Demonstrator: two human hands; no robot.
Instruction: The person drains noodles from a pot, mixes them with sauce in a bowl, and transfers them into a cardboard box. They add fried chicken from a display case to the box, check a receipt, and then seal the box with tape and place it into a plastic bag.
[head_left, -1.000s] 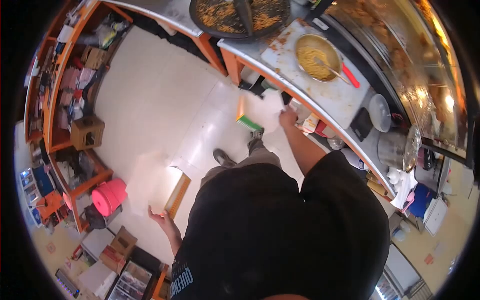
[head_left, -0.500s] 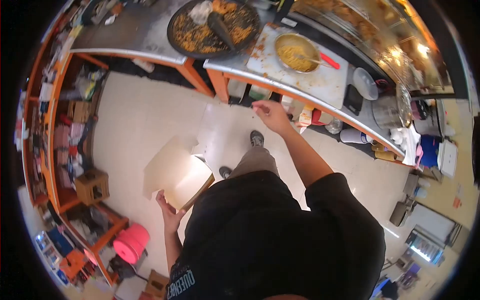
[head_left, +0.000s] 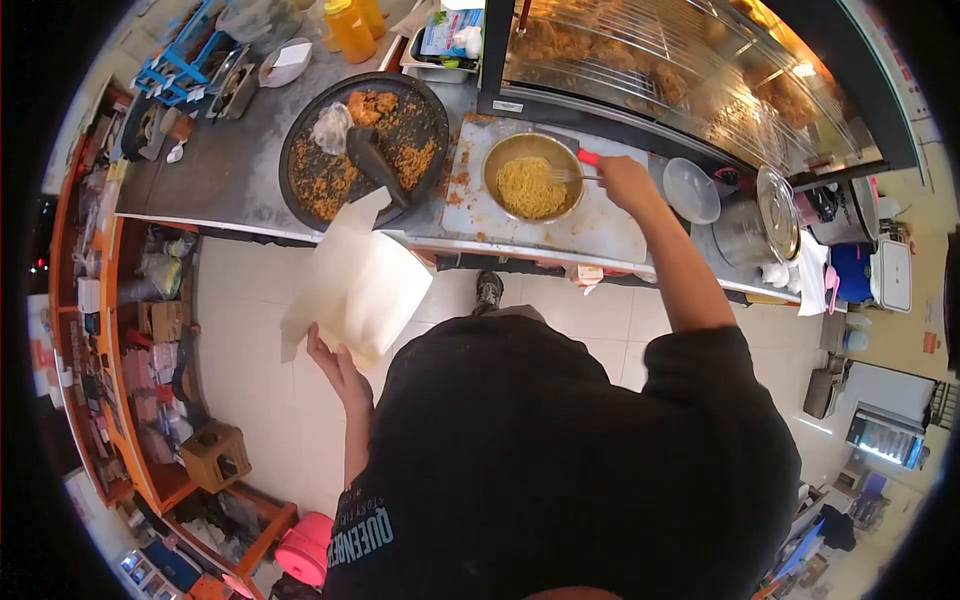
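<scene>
My left hand (head_left: 340,368) grips the edge of an open paper food box (head_left: 375,290), its flaps spread and its pale inside facing up. The box hangs over the floor, with one flap reaching the counter edge. My right hand (head_left: 628,185) is closed at the red handle (head_left: 588,157) of a metal pan (head_left: 490,182). In the pan lie yellow noodles (head_left: 532,187) with a fork (head_left: 570,177) resting in them. The fork's end meets my fingers, so whether they also hold it cannot be seen. The pan sits on a white cutting board (head_left: 610,235).
Left of the pan is a large black tray (head_left: 300,195) of crumbs with a black scoop (head_left: 375,165). A heated glass cabinet (head_left: 690,70) stands behind the board. To the right are a clear plastic bowl (head_left: 692,190) and a steel pot (head_left: 745,240). Orange shelves (head_left: 125,350) line the left side.
My body and view have moved closer to the counter. My right hand, empty before, has reached forward and closed at the pan's handle. My left hand has carried the food box along.
</scene>
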